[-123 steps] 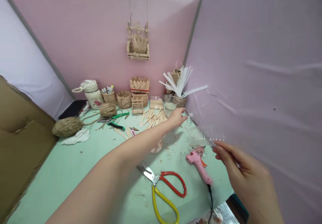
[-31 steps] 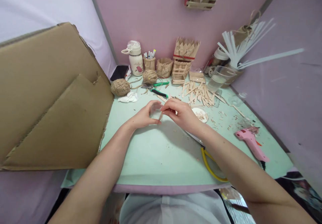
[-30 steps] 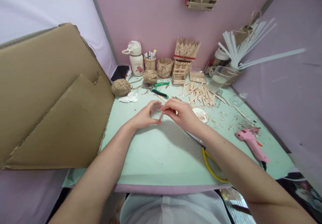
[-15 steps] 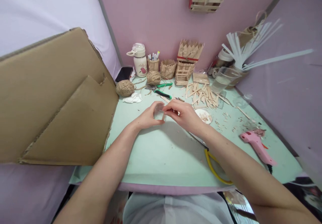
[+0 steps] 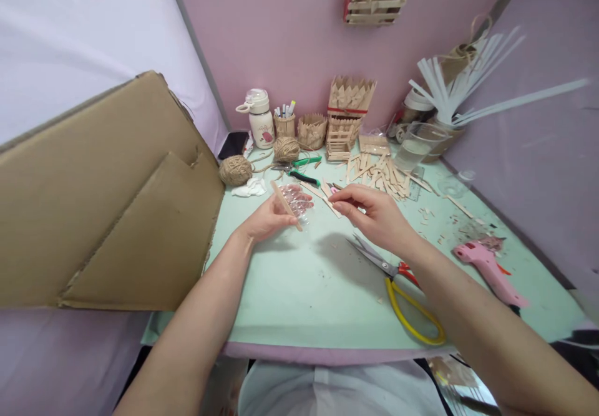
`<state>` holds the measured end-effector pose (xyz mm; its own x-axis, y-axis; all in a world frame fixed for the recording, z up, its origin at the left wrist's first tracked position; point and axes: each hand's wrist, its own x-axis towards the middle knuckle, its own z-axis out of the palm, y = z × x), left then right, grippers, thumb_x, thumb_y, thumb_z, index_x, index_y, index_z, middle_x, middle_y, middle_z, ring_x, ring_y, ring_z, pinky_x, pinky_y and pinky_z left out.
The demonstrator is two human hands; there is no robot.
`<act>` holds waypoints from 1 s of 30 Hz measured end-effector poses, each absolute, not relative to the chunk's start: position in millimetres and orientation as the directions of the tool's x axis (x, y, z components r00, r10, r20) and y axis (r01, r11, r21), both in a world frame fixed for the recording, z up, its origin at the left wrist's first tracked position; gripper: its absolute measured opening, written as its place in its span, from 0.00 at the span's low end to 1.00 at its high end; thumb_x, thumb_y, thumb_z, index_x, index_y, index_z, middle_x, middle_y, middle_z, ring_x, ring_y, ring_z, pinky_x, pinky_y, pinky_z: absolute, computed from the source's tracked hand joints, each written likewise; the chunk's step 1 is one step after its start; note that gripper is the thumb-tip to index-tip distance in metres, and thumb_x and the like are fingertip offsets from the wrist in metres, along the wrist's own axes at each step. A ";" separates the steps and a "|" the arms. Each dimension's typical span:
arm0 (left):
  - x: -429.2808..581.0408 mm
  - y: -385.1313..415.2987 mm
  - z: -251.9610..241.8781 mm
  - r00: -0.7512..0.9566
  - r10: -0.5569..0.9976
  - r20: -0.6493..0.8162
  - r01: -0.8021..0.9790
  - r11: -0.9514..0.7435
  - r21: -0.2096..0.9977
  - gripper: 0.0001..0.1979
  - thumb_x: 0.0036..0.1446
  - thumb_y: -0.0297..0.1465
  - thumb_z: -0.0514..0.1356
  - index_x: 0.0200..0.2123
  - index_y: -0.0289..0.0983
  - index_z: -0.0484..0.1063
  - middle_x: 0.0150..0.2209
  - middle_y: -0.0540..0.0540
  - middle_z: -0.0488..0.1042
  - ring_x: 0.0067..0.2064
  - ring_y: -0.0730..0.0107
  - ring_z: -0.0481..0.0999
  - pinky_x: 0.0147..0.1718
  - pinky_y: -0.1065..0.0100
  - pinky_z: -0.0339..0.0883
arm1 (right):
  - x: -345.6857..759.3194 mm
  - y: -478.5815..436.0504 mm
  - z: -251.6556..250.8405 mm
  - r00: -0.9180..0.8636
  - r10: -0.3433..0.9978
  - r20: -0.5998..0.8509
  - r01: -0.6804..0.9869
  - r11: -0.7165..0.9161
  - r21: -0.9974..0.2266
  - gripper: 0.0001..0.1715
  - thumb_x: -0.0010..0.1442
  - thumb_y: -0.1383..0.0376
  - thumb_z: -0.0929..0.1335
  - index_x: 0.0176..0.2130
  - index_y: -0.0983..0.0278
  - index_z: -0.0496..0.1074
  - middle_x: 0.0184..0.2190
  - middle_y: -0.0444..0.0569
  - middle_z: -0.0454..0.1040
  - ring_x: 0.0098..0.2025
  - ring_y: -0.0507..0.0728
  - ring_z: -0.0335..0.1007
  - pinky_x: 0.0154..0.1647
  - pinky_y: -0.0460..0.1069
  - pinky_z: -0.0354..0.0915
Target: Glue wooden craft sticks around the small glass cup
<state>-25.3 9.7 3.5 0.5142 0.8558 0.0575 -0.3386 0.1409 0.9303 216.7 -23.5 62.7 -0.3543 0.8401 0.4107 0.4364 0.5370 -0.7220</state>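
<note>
My left hand (image 5: pixel 274 215) is closed around a small clear plastic cup (image 5: pixel 297 201) lying on its side, with a wooden craft stick (image 5: pixel 286 204) pressed against it under the thumb. My right hand (image 5: pixel 374 214) hovers a little to the right over the green table (image 5: pixel 290 285), fingers curled in a pinch; whether anything is in them does not show. Just past its fingertips lie loose craft sticks (image 5: pixel 327 199). A pile of more sticks (image 5: pixel 379 176) sits further back.
Red-and-yellow scissors (image 5: pixel 397 275) lie right of centre, a pink glue gun (image 5: pixel 489 265) at the far right. Cardboard sheets (image 5: pixel 107 204) lean at the left. Twine balls (image 5: pixel 236 169), green pliers (image 5: pixel 302 169), a bottle (image 5: pixel 259 120), stick baskets (image 5: pixel 344 116) and a jar of white strips (image 5: pixel 440 123) line the back.
My hands have come apart: the right one let go of the stick and moved right. The left hand now holds cup and stick together, the stick tilted up-left. The scissors are uncovered.
</note>
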 end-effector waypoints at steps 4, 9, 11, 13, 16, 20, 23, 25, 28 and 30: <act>-24.5 10.4 0.4 0.513 0.858 0.038 -0.335 0.160 0.928 0.35 0.39 0.25 0.74 0.51 0.41 0.66 0.52 0.40 0.74 0.56 0.52 0.73 0.57 0.50 0.61 | 218.7 -26.2 60.7 -0.369 0.848 0.379 0.439 0.519 -0.733 0.08 0.64 0.64 0.66 0.36 0.62 0.75 0.33 0.45 0.77 0.34 0.52 0.70 0.35 0.47 0.63; -26.0 11.7 -1.5 0.501 0.865 0.010 -0.297 0.161 0.941 0.35 0.40 0.26 0.74 0.51 0.41 0.65 0.53 0.39 0.73 0.57 0.52 0.72 0.56 0.50 0.62 | 219.7 -27.9 58.8 -0.389 0.855 0.343 0.465 0.504 -0.728 0.09 0.64 0.64 0.66 0.35 0.61 0.75 0.32 0.45 0.77 0.33 0.52 0.71 0.35 0.47 0.63; -25.8 11.3 -1.6 0.492 0.870 -0.005 -0.258 0.152 0.954 0.36 0.39 0.26 0.74 0.51 0.41 0.64 0.54 0.39 0.72 0.58 0.51 0.71 0.56 0.49 0.62 | 220.0 -28.4 58.4 -0.397 0.855 0.334 0.469 0.502 -0.727 0.09 0.64 0.64 0.65 0.35 0.61 0.75 0.31 0.45 0.77 0.32 0.52 0.71 0.35 0.47 0.63; -24.4 9.9 -0.8 0.490 0.872 -0.012 -0.196 0.123 0.973 0.37 0.39 0.26 0.74 0.52 0.41 0.63 0.55 0.38 0.71 0.60 0.50 0.69 0.56 0.50 0.62 | 220.1 -29.1 58.6 -0.404 0.854 0.329 0.471 0.502 -0.725 0.09 0.64 0.64 0.65 0.34 0.62 0.75 0.31 0.45 0.77 0.32 0.52 0.70 0.34 0.47 0.63; -19.4 5.6 3.0 0.505 0.863 -0.019 -0.046 0.049 0.998 0.37 0.39 0.27 0.73 0.53 0.41 0.62 0.55 0.38 0.70 0.61 0.51 0.67 0.55 0.52 0.63 | 220.0 -31.4 59.0 -0.419 0.848 0.324 0.472 0.509 -0.720 0.09 0.64 0.64 0.65 0.34 0.62 0.75 0.31 0.45 0.77 0.31 0.52 0.70 0.34 0.47 0.63; -10.2 -1.7 8.2 0.530 0.848 -0.007 0.140 -0.080 0.987 0.36 0.41 0.26 0.70 0.53 0.40 0.60 0.56 0.39 0.67 0.59 0.54 0.68 0.53 0.56 0.65 | 218.1 -35.6 55.5 -0.403 0.856 0.325 0.485 0.501 -0.717 0.05 0.62 0.65 0.67 0.38 0.62 0.74 0.32 0.46 0.75 0.31 0.52 0.68 0.34 0.48 0.63; -5.4 -5.3 8.0 0.564 0.825 0.025 0.203 -0.168 0.965 0.34 0.42 0.25 0.68 0.54 0.41 0.61 0.58 0.41 0.63 0.60 0.55 0.66 0.56 0.56 0.64 | 214.9 -37.3 49.6 -0.418 0.845 0.333 0.482 0.518 -0.707 0.07 0.62 0.67 0.67 0.42 0.61 0.73 0.37 0.47 0.74 0.32 0.52 0.68 0.35 0.48 0.64; -4.1 -6.3 6.4 0.557 0.829 0.049 0.265 -0.233 0.935 0.34 0.41 0.25 0.67 0.54 0.41 0.62 0.58 0.42 0.61 0.61 0.55 0.63 0.58 0.56 0.61 | 212.1 -37.3 45.9 -0.460 0.821 0.339 0.472 0.549 -0.690 0.09 0.62 0.68 0.67 0.43 0.61 0.73 0.40 0.48 0.72 0.33 0.51 0.68 0.37 0.48 0.65; -4.4 -6.3 3.8 0.542 0.838 0.056 0.343 -0.282 0.896 0.35 0.41 0.26 0.67 0.54 0.41 0.62 0.56 0.43 0.61 0.60 0.55 0.63 0.59 0.55 0.61 | 207.4 -36.6 42.3 -0.505 0.792 0.342 0.486 0.589 -0.645 0.11 0.62 0.70 0.67 0.45 0.61 0.73 0.43 0.50 0.70 0.38 0.53 0.70 0.40 0.49 0.65; -4.9 -5.9 2.5 0.551 0.833 0.049 0.337 -0.276 0.900 0.36 0.43 0.26 0.67 0.56 0.41 0.61 0.57 0.42 0.62 0.60 0.55 0.64 0.58 0.56 0.61 | 204.2 -36.5 41.4 -0.524 0.777 0.350 0.503 0.614 -0.609 0.09 0.62 0.70 0.67 0.43 0.62 0.73 0.42 0.51 0.70 0.41 0.55 0.70 0.41 0.50 0.65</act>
<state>-4.9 -5.9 2.5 0.5514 0.8328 0.0486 0.3370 -0.2756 0.9003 204.2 -36.5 41.4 -0.5241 0.7765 0.3496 0.5027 0.6135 -0.6090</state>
